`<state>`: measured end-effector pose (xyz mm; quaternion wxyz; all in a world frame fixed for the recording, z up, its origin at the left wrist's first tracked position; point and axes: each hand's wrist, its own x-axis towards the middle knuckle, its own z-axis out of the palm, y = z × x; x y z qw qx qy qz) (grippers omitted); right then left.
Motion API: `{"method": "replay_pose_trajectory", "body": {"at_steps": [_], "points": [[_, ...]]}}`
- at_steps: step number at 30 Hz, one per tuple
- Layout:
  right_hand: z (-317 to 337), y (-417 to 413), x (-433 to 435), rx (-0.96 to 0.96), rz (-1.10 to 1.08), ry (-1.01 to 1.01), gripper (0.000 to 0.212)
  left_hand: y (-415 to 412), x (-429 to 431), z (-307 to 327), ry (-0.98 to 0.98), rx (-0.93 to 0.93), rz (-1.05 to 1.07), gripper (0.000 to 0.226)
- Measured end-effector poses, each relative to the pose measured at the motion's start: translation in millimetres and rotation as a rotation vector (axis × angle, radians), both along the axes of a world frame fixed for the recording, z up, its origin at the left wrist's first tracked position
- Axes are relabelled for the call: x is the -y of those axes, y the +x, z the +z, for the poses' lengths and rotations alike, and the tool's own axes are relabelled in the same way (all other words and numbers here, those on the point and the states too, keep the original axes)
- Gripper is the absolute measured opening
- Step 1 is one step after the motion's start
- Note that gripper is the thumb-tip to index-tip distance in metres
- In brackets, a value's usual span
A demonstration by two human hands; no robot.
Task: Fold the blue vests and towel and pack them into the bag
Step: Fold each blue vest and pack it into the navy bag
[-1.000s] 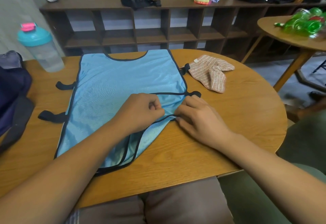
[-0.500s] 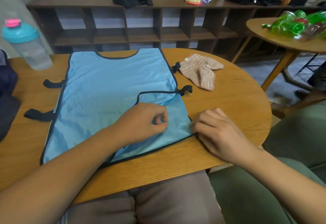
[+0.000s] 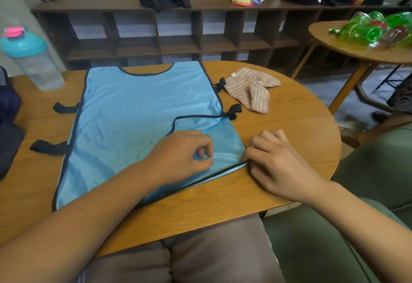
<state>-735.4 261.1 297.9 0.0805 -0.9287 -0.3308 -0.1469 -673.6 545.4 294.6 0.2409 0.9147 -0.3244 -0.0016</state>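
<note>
A light blue vest (image 3: pixel 138 113) with black trim and black side straps lies flat on the round wooden table (image 3: pixel 289 140). A second blue layer lies on its near right part. My left hand (image 3: pixel 185 155) rests on that layer with fingers curled, pinching the fabric. My right hand (image 3: pixel 274 160) pinches the vest's near right corner at the black trim. A crumpled striped pinkish towel (image 3: pixel 252 90) lies just right of the vest, at the far side. A dark bag (image 3: pixel 9 126) sits at the table's left edge, partly cut off.
A clear shaker bottle with a teal lid (image 3: pixel 31 59) stands at the far left of the table. A low brown shelf (image 3: pixel 178 37) runs behind. A second table (image 3: pixel 361 53) with green bottles stands at the right. My knees are under the near edge.
Both hands pulled the vest's near right flap out toward the near right corner and spread it flat. The right hand moved right along the edge; the view shifted slightly.
</note>
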Motion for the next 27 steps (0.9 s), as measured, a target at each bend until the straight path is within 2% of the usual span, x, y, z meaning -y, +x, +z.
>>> {"method": "replay_pose_trajectory", "body": {"at_steps": [5,7,12,16,21,25,27], "points": [[0.4,0.8,2.3,-0.055,0.002,0.012,0.014,-2.7,3.0,-2.0,0.082,0.110,-0.057,0.049],[-1.4,1.8,3.2,-0.053,0.022,0.023,0.012,-3.4,4.3,-1.4,0.134,0.145,-0.109,0.057],[0.2,0.5,5.6,0.105,0.043,-0.072,0.007,-2.8,3.7,-1.6,0.207,0.137,-0.115,0.053],[-0.1,-2.4,5.8,0.063,0.053,-0.090,0.007,-2.3,3.8,-1.8,0.197,0.126,-0.112,0.054],[1.9,-4.2,4.8,-0.060,0.030,0.020,0.015,-1.6,3.0,-1.2,0.181,0.047,-0.141,0.054],[0.5,2.0,4.1,-0.068,-0.080,0.119,0.021,-0.6,-2.8,9.9,0.091,-0.060,-0.179,0.040],[1.1,8.0,2.3,-0.062,-0.128,0.175,0.019,3.5,-9.0,17.9,-0.006,-0.046,-0.109,0.031]]}}
